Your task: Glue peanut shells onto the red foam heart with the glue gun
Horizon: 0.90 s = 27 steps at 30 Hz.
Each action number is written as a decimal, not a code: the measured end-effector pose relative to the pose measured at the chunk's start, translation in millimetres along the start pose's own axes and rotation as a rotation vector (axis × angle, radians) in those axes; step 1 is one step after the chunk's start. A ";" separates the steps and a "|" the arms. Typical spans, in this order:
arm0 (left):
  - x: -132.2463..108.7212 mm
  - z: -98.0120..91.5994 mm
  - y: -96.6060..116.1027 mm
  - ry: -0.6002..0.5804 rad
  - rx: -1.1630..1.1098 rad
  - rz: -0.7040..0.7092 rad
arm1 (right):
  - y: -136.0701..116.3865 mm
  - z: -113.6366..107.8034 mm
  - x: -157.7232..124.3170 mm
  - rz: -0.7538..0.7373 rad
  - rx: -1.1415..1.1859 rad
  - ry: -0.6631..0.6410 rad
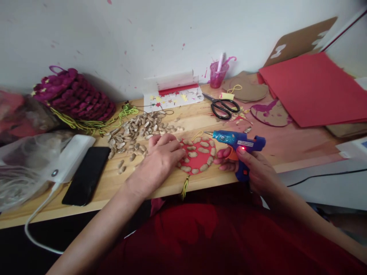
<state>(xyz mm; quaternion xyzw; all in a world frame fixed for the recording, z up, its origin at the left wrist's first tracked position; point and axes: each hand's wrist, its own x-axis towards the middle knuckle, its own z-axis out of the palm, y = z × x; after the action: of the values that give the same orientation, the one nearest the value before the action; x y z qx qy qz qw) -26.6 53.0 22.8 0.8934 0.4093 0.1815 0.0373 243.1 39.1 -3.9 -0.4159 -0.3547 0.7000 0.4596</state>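
A blue hot glue gun (231,138) with an orange trigger and a lit red light is in my right hand (255,164). Its nozzle points left, over the far edge of a red paper disc (202,159). Peanut shells (204,150) ring the disc's rim and lie in short rows inside it. My left hand (164,158) rests over the disc's left edge with its fingers curled down together; whatever lies under the fingertips is hidden. A yellow-green tassel (185,187) hangs from the near edge, and a yellow cord loop (197,136) shows at the far edge.
Loose peanut shells (140,128) are heaped left of the disc. Black scissors (222,107), a pink-stained cup (218,74) and red paper sheets (318,89) lie farther back. A black phone (86,175), a white power bank (71,158) and a purple tasselled ornament (77,95) occupy the left.
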 end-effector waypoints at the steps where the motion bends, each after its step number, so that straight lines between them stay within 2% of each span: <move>1: 0.1 0.2 0.0 -0.016 0.004 -0.005 | -0.2 -0.2 0.2 0.000 0.001 -0.007; 7: -1.4 -1.2 -1.7 -0.012 0.006 0.002 | -2.5 0.6 0.9 0.013 -0.001 -0.019; 15: -5.8 -23.8 -7.6 0.060 0.122 -0.066 | -2.9 1.5 0.9 0.017 -0.034 -0.015; 23: -1.8 -16.0 0.2 -0.012 0.033 0.012 | -1.9 2.3 1.0 0.007 -0.044 -0.004; 27: 2.7 -15.5 2.1 -0.084 0.024 0.033 | -1.1 2.7 1.1 0.004 -0.024 0.010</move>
<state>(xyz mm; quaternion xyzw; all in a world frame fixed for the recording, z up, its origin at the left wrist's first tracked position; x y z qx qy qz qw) -28.9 52.4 38.5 0.9071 0.3950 0.1395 0.0407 240.8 40.2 -2.2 -0.4256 -0.3597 0.6947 0.4549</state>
